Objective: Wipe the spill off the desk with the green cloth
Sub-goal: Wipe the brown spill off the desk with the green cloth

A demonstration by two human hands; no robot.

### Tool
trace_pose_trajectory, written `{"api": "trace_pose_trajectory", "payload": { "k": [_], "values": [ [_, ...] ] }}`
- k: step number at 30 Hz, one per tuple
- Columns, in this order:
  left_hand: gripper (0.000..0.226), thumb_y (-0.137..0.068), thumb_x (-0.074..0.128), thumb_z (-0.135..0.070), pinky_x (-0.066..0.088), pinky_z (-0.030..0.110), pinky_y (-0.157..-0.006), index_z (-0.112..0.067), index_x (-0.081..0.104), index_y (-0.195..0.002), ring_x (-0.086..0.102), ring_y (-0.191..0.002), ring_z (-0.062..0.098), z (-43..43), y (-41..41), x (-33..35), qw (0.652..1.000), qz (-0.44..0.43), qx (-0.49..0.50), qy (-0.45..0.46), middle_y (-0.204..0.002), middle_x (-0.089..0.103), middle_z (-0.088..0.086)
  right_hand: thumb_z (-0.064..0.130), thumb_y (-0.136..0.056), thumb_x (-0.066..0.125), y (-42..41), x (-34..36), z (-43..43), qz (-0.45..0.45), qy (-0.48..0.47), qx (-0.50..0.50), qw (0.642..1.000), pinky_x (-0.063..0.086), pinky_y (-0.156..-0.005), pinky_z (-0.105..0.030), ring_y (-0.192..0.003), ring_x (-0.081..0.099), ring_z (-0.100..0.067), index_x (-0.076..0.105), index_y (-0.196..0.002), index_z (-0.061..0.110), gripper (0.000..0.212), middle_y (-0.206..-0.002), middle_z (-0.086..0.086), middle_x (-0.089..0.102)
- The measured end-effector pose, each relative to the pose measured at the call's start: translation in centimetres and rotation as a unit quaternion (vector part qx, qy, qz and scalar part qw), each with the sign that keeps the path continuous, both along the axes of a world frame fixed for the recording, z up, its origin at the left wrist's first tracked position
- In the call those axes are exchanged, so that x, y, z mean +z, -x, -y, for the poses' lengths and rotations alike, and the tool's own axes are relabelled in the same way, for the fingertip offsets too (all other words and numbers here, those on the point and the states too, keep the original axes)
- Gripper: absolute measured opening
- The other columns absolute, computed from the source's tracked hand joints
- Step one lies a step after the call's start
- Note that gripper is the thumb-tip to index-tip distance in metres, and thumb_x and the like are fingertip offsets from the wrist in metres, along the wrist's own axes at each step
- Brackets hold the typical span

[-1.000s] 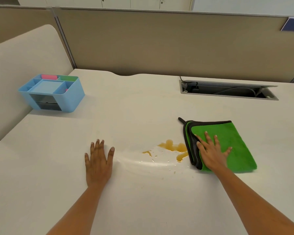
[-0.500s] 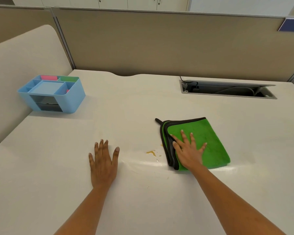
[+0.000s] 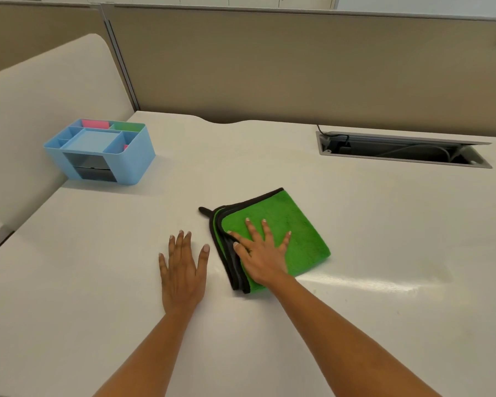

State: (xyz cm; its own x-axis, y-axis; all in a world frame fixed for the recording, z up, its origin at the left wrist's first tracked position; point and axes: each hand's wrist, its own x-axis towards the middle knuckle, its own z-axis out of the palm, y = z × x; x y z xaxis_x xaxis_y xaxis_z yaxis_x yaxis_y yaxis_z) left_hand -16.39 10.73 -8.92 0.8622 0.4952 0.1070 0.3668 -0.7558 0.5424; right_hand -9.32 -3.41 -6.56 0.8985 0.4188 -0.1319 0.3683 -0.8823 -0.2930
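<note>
The folded green cloth (image 3: 295, 227), edged in dark grey, lies on the white desk (image 3: 384, 224) near the middle. My right hand (image 3: 259, 256) presses flat on its left half with the fingers spread. My left hand (image 3: 182, 270) rests palm down on the bare desk just left of the cloth, holding nothing and not touching it. No orange liquid shows around the cloth. A faint wet sheen (image 3: 370, 283) streaks the desk to the cloth's right.
A light blue desk organizer (image 3: 98, 151) with pink and green items stands at the back left. An open cable hatch (image 3: 398, 150) is set into the desk at the back right. A beige partition (image 3: 298, 67) walls the far edge.
My right hand has slid the cloth to the left over the orange spill, which no longer shows. My left hand has stayed flat in about the same spot.
</note>
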Motion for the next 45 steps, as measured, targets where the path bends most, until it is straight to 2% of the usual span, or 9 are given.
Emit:
{"api": "trace_pose_trajectory", "payload": {
  "k": [2, 5, 9, 12, 19, 33, 37, 41, 45],
  "values": [
    [0.075, -0.084, 0.015, -0.063, 0.004, 0.041, -0.121, -0.02, 0.02, -0.145, 0.008, -0.147, 0.013, 0.0, -0.1, 0.0, 1.0, -0.001, 0.001, 0.001, -0.157, 0.019, -0.002, 0.052, -0.096, 0.015, 0.7, -0.2, -0.4, 0.01, 0.01, 0.025, 1.0, -0.018, -0.102, -0.068, -0.146, -0.011, -0.025, 0.017, -0.139, 0.053, 0.044, -0.159, 0.009, -0.002],
    [0.058, -0.095, 0.029, -0.044, 0.004, 0.042, -0.121, -0.019, 0.02, -0.146, 0.007, -0.147, 0.014, 0.0, 0.0, -0.1, 1.0, -0.001, -0.001, 0.008, -0.158, 0.018, -0.001, 0.055, -0.095, 0.015, 1.7, -0.6, -0.2, 0.026, 0.021, 0.05, 0.998, -0.02, -0.102, -0.067, -0.147, -0.012, -0.024, 0.014, -0.138, 0.056, 0.044, -0.159, 0.009, -0.003],
    [0.057, -0.096, 0.029, -0.04, 0.004, 0.044, -0.121, -0.018, 0.016, -0.147, 0.005, -0.148, 0.016, -0.2, 0.1, 0.0, 1.0, -0.011, -0.016, -0.014, -0.158, 0.015, -0.001, 0.056, -0.093, 0.012, 3.2, -0.8, 0.5, 0.033, 0.024, 0.076, 0.996, -0.024, -0.099, -0.062, -0.146, -0.012, -0.022, 0.014, -0.138, 0.057, 0.045, -0.159, 0.011, -0.004],
    [0.055, -0.096, 0.03, -0.039, 0.004, 0.044, -0.121, -0.017, 0.021, -0.146, 0.008, -0.147, 0.016, 0.0, 0.3, 0.3, 1.0, 0.004, -0.016, 0.008, -0.157, 0.019, 0.0, 0.06, -0.08, -0.003, 4.5, -0.9, 1.3, 0.034, 0.018, 0.088, 0.995, -0.021, -0.102, -0.064, -0.147, -0.01, -0.022, 0.015, -0.138, 0.056, 0.06, -0.159, 0.011, -0.003],
    [0.052, -0.096, 0.032, -0.037, 0.001, 0.041, -0.121, -0.018, 0.025, -0.145, 0.009, -0.147, 0.015, -0.2, 1.0, 0.5, 0.999, 0.015, -0.039, 0.019, -0.157, 0.021, 0.0, 0.066, -0.069, -0.017, 6.9, -1.0, 3.9, 0.025, 0.011, 0.094, 0.995, -0.022, -0.102, -0.062, -0.147, -0.011, -0.018, 0.016, -0.139, 0.054, 0.078, -0.159, 0.012, -0.002],
    [0.052, -0.097, 0.033, -0.035, 0.002, 0.041, -0.121, -0.017, 0.026, -0.144, 0.01, -0.147, 0.016, -0.1, 1.6, 0.6, 0.998, 0.009, -0.065, -0.005, -0.157, 0.022, 0.001, 0.066, -0.069, -0.017, 10.0, -1.0, 12.3, 0.03, 0.022, 0.001, 0.999, -0.021, -0.105, -0.057, -0.139, -0.019, -0.008, 0.009, -0.136, 0.06, 0.072, -0.157, 0.018, -0.006],
    [0.052, -0.096, 0.033, -0.035, 0.001, 0.04, -0.12, -0.017, 0.024, -0.145, 0.01, -0.147, 0.015, 0.1, 1.7, 0.6, 0.998, 0.004, -0.067, -0.011, -0.157, 0.021, 0.0, 0.068, -0.067, -0.021, 10.1, -1.2, 15.5, 0.034, 0.039, -0.04, 0.998, -0.016, -0.108, -0.06, -0.137, -0.021, -0.005, -0.002, -0.13, 0.064, 0.066, -0.148, 0.023, -0.015],
    [0.053, -0.096, 0.034, -0.034, 0.003, 0.042, -0.12, -0.016, 0.025, -0.145, 0.011, -0.147, 0.017, 0.0, 1.7, 0.4, 0.997, 0.004, -0.068, -0.024, -0.157, 0.022, 0.002, 0.075, -0.058, -0.03, 9.7, -1.5, 19.2, 0.038, 0.045, -0.102, 0.993, -0.012, -0.109, -0.062, -0.141, -0.016, -0.007, -0.005, -0.128, 0.062, 0.075, -0.153, 0.021, -0.01],
    [0.053, -0.096, 0.035, -0.036, 0.003, 0.043, -0.121, -0.016, 0.026, -0.144, 0.012, -0.147, 0.017, 0.1, 1.6, 0.3, 0.997, 0.003, -0.07, -0.028, -0.156, 0.023, 0.002, 0.079, -0.059, -0.024, 9.7, -1.2, 21.0, 0.032, 0.056, -0.144, 0.987, -0.009, -0.11, -0.063, -0.147, -0.007, -0.013, -0.004, -0.13, 0.06, 0.076, -0.157, 0.018, -0.005]
  ]
}}
